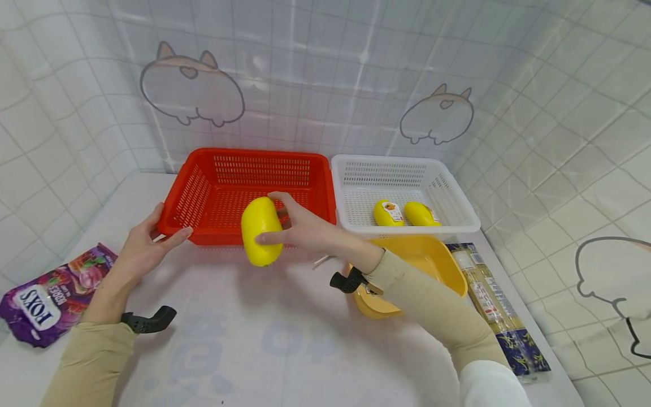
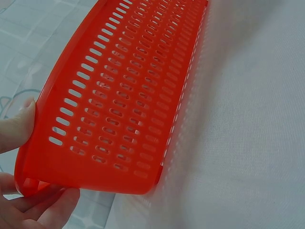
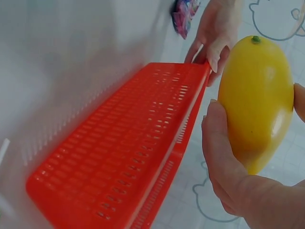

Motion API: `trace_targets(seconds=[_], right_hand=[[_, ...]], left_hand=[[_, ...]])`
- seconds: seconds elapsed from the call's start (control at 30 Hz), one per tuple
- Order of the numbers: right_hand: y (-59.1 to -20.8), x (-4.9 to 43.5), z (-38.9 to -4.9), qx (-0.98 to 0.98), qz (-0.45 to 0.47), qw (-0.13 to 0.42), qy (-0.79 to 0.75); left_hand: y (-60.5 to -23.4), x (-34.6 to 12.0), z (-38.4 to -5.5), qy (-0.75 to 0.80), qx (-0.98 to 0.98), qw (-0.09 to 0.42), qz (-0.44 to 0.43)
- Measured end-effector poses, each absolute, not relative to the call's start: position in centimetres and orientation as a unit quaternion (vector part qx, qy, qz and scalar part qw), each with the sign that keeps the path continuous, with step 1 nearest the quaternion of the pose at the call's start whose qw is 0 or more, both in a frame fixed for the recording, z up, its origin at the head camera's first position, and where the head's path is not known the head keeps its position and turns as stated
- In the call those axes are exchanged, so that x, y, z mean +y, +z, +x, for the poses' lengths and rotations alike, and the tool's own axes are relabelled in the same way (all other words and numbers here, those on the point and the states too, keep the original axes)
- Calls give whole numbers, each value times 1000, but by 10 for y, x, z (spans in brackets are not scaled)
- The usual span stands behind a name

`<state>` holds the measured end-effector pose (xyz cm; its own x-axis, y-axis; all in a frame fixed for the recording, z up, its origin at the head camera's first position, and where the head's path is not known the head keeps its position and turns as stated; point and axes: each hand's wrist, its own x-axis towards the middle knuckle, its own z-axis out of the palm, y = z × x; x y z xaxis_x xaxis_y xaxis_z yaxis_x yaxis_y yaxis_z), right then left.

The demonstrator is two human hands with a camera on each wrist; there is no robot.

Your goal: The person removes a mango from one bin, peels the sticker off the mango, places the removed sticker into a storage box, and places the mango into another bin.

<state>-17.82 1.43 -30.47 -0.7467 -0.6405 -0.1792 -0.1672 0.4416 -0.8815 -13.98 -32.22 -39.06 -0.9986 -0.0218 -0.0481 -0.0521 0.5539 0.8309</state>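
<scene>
My right hand (image 1: 305, 229) grips a smooth yellow mango (image 1: 260, 226) in front of and partly over the front rim of the red basket (image 1: 224, 236). In the right wrist view the mango (image 3: 257, 105) shows a small green stem end, with thumb and fingers on opposite sides. My left hand (image 1: 137, 249) pinches the front left corner of the red basket, thumb on one side of the rim and fingers on the other. The left wrist view shows this slotted basket (image 2: 119, 95) close up. No fruit shows inside it.
A white basket (image 1: 407, 229) at the back right holds two yellow mangoes (image 1: 389, 213) with stickers. Under my right forearm sits a yellow tub (image 1: 452, 265). A clear long package (image 1: 493, 299) lies at right, a purple FOX'S bag (image 1: 56, 299) at left. Walls close in behind.
</scene>
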Motion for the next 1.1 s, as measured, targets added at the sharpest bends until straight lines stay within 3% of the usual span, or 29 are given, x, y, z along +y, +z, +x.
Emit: trace_targets(seconds=[0.33,1.1], right_hand=[[-294,3,-189,822,-266,231,-447],[-285,-29,-230,816,-249,240,-463]], left_hand=[[-391,-322,-139,471,882,12,-20],[-393,-323,-142,469,883,21,-29]])
